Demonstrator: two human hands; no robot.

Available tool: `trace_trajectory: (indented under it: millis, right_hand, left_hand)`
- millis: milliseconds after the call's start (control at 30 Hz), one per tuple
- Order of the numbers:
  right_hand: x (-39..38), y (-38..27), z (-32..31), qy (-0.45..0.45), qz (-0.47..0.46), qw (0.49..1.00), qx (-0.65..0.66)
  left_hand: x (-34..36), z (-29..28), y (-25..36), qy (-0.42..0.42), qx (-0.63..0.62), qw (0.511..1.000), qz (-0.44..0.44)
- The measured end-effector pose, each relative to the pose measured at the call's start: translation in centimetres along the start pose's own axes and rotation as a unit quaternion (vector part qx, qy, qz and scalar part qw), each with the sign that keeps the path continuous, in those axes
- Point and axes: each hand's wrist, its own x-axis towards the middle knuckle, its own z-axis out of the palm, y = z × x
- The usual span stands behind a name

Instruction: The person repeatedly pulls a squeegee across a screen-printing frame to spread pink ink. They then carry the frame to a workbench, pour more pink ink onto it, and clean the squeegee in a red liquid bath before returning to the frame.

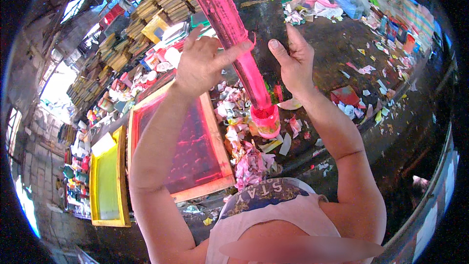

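Note:
A long dark board like a squeegee (266, 24), with a strip of wet pink ink (229, 12) along its left side, stands steeply in front of me. My left hand (205, 61) is at its left edge, thumb laid across the pink strip and inked at the tip; the fingers are partly hidden behind the edge. My right hand (298, 63) grips the right edge, thumb on the front face. Right below the board's lower end is a pink-smeared cup (266, 123) with red-pink ink inside. Whether the board touches its rim I cannot tell.
Left of the cup lies a wooden-framed printing screen (227, 171) with pink mesh, beside a yellow-framed screen (93, 186). Crumpled paper scraps (251, 161) surround the cup. Wooden frames (166, 5) are stacked behind; plastic bags (347, 0) and litter lie at far right.

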Motion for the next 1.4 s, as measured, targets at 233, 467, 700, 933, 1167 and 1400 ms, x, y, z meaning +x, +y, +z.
trace_trajectory:
  millis: [233, 467, 700, 933, 1167, 1400]
  right_hand:
    - [-0.3, 0.2, -0.6, -0.006, 0.006, 1.0, -0.009]
    - [-0.7, 1.4, -0.8, 0.03, 0.022, 0.999, 0.013]
    - [-0.1, 1.7, -1.5, 0.029, -0.014, 0.999, -0.009]
    - [-0.3, 1.7, -2.0, 0.049, -0.05, 0.998, -0.012]
    - [-0.1, 1.9, -2.8, 0.075, -0.041, 0.996, -0.04]
    - [-0.4, 1.3, -2.6, 0.055, -0.046, 0.996, -0.05]
  left_hand:
    - [-2.9, 3.2, 2.0, -0.025, -0.014, 1.0, 0.005]
    - [-5.5, 5.9, 3.6, -0.047, -0.005, 0.998, 0.031]
    - [-8.6, 8.4, 6.9, -0.158, 0.009, 0.986, 0.042]
    - [-11.6, 8.7, 10.4, -0.263, -0.192, 0.945, -0.041]
    - [-15.2, 10.8, 11.3, -0.17, -0.235, 0.955, -0.06]
    - [-8.8, 5.0, 7.2, 0.0, -0.249, 0.95, -0.186]
